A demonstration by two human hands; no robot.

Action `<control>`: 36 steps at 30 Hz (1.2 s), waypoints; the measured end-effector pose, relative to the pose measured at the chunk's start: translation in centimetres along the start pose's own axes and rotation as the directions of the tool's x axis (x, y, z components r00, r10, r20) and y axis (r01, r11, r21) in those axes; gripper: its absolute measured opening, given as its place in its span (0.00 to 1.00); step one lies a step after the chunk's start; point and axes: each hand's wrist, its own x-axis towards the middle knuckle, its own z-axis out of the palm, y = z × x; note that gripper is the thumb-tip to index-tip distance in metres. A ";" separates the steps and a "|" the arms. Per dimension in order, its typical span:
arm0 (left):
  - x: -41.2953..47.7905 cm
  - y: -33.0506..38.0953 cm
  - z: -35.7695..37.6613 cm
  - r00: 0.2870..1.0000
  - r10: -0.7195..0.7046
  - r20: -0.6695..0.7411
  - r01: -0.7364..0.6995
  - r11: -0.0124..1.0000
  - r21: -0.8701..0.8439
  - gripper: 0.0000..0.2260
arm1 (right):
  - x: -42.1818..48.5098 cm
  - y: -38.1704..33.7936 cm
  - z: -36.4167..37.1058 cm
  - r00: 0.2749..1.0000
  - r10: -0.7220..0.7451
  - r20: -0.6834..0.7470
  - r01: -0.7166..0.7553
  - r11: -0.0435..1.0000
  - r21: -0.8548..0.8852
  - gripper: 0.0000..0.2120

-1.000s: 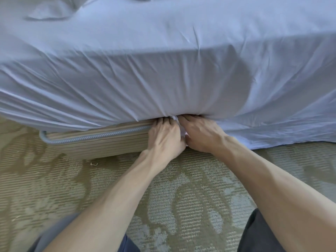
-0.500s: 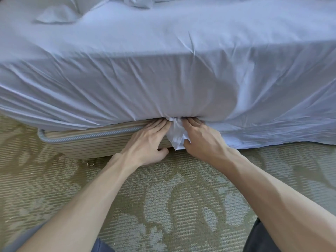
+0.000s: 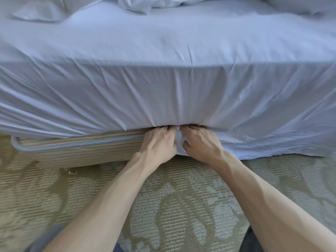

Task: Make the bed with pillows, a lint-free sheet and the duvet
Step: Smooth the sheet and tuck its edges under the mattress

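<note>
Two bare hands meet low on the near side of the bed, where a pale blue cotton sheet (image 3: 163, 91) drapes down to a striped beige fabric bed base (image 3: 81, 154) trimmed with a twisted blue-grey cord (image 3: 72, 145). Half a second ago the left hand (image 3: 160, 140) lay stretched out flat and a loose white flap of the sheet hung free between the two. Now it has drawn back in beside the right hand (image 3: 200, 145), and the flap is squeezed to a small tuft between them. The right hand's thumb and fingers (image 3: 192, 128) pinch that fold. The left hand's fingers are bent, their tips buried in the gap above the base, and whether they clutch cloth cannot be told. The change suggests the slack at this spot is nearly tucked away, though to the right the sheet's hem hangs untucked down to the patterned olive carpet (image 3: 181, 206). Farther back a soft pale pillow (image 3: 38, 12) and a crumpled pale duvet (image 3: 154, 4) lie on the bed, so the task looks far from finished.
</note>
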 end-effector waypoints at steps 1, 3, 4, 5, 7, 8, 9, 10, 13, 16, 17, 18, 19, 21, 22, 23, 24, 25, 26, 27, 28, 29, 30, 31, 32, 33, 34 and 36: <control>0.4 0.4 0.1 1.000 -0.018 0.007 0.018 1.000 0.015 0.23 | 0.1 0.2 -0.1 1.000 -0.011 0.027 0.011 1.000 0.004 0.24; 0.8 0.9 0.4 0.998 -0.059 0.020 0.058 0.997 0.042 0.17 | 0.0 0.4 -0.4 0.996 -0.030 0.084 0.028 0.999 0.029 0.28; 0.9 0.9 0.6 0.997 -0.075 0.030 0.074 0.996 0.044 0.15 | -0.2 0.2 -0.5 0.995 -0.031 0.100 0.027 0.999 0.044 0.30; 0.9 0.9 0.7 0.995 -0.087 0.043 0.085 0.995 0.044 0.14 | -0.6 0.0 -0.6 0.994 -0.023 0.107 0.017 0.998 0.057 0.31; 0.9 0.9 0.8 0.993 -0.098 0.061 0.095 0.994 0.051 0.17 | -1.5 -0.4 -0.9 0.996 -0.011 0.089 0.004 0.997 0.080 0.32; 0.9 1.0 0.8 0.992 -0.098 0.076 0.094 0.994 0.054 0.18 | -2.0 -0.5 -1.1 0.997 -0.014 0.074 0.007 0.996 0.091 0.31; 0.9 1.1 0.6 0.991 -0.096 0.094 0.091 0.994 0.052 0.20 | -2.4 -0.5 -1.3 0.998 -0.018 0.061 0.012 0.995 0.097 0.31; 0.9 1.1 0.5 0.990 -0.091 0.111 0.086 0.995 0.048 0.21 | -2.7 -0.5 -1.4 0.999 -0.021 0.051 0.016 0.995 0.097 0.31; 0.3 1.2 0.2 0.991 -0.052 0.127 0.047 0.998 0.045 0.24 | -3.1 -0.4 -1.8 0.999 -0.004 0.046 0.001 0.997 0.081 0.28; -0.4 0.8 0.0 0.990 -0.030 0.141 0.024 0.999 0.042 0.28 | -3.2 -0.1 -1.9 0.999 -0.004 0.033 0.002 0.998 0.062 0.25; -0.7 0.8 -0.3 0.988 -0.021 0.152 0.017 0.999 0.033 0.29 | -3.2 0.1 -1.9 1.000 -0.009 0.027 0.007 0.999 0.054 0.25; -1.2 0.6 -0.6 0.987 -0.012 0.160 0.009 1.000 0.020 0.30 | -3.3 0.3 -1.8 1.000 -0.015 0.024 0.014 0.999 0.048 0.25; -1.6 0.3 -1.0 0.986 -0.004 0.167 0.003 1.000 0.009 0.31 | -3.3 0.6 -1.7 0.999 -0.021 0.025 0.020 0.999 0.045 0.26; -2.5 -0.8 -1.8 0.985 0.007 0.175 -0.007 1.000 0.000 0.32 | -3.5 1.1 -1.3 0.999 -0.027 0.042 0.025 0.999 0.041 0.30; -2.8 -1.4 -2.0 0.985 0.016 0.174 -0.016 1.000 -0.003 0.34 | -3.5 1.2 -1.2 0.998 -0.027 0.055 0.025 0.999 0.041 0.32; -3.1 -2.0 -2.0 0.984 0.030 0.174 -0.028 1.000 -0.014 0.35 | -3.6 1.4 -1.2 0.997 -0.030 0.064 0.027 0.999 0.043 0.33; -3.2 -2.4 -2.0 0.984 0.051 0.172 -0.046 0.998 -0.036 0.36 | -3.6 1.5 -1.2 0.997 -0.033 0.066 0.030 0.999 0.045 0.34; -3.2 -2.6 -1.9 0.982 0.077 0.170 -0.068 0.996 -0.063 0.36 | -3.5 1.7 -1.2 0.997 -0.034 0.063 0.031 0.998 0.052 0.34; -3.1 -2.7 -1.6 0.980 0.106 0.168 -0.092 0.992 -0.088 0.36 | -3.4 1.9 -1.2 0.998 -0.031 0.055 0.027 0.997 0.068 0.34; -2.9 -2.5 -1.4 0.977 0.133 0.167 -0.116 0.988 -0.106 0.36 | -3.3 2.2 -1.2 0.999 -0.025 0.047 0.020 0.996 0.088 0.33; -2.6 -2.3 -1.2 0.974 0.158 0.161 -0.140 0.983 -0.114 0.37 | -3.0 2.6 -1.1 0.999 -0.020 0.040 0.016 0.994 0.111 0.31; -2.2 -2.0 -1.0 0.972 0.178 0.154 -0.163 0.981 -0.109 0.37 | -2.6 2.9 -1.1 0.999 -0.018 0.031 0.014 0.990 0.138 0.28; -1.8 -1.6 -0.8 0.970 0.191 0.152 -0.179 0.979 -0.094 0.37 | -2.3 3.2 -1.2 1.000 -0.016 0.025 0.012 0.987 0.162 0.24; -1.5 -1.2 -0.6 0.968 0.194 0.156 -0.184 0.980 -0.077 0.38 | -2.0 3.4 -1.3 0.999 -0.013 0.032 0.007 0.983 0.182 0.21; -1.2 -0.9 -0.4 0.970 0.191 0.153 -0.183 0.981 -0.061 0.38 | -1.9 3.5 -1.5 0.999 -0.013 0.048 0.004 0.981 0.196 0.19; -0.9 -0.6 -0.2 0.973 0.183 0.137 -0.178 0.983 -0.049 0.38 | -1.8 3.5 -1.7 0.998 -0.016 0.068 0.002 0.979 0.204 0.19; -0.7 -0.3 0.1 0.978 0.179 0.111 -0.176 0.984 -0.038 0.36 | -1.8 3.6 -2.0 0.996 -0.020 0.084 0.002 0.979 0.204 0.20; -0.2 0.4 0.6 0.984 0.166 0.058 -0.165 0.986 -0.021 0.31 | -1.8 3.7 -2.4 0.997 -0.028 0.067 0.016 0.984 0.177 0.21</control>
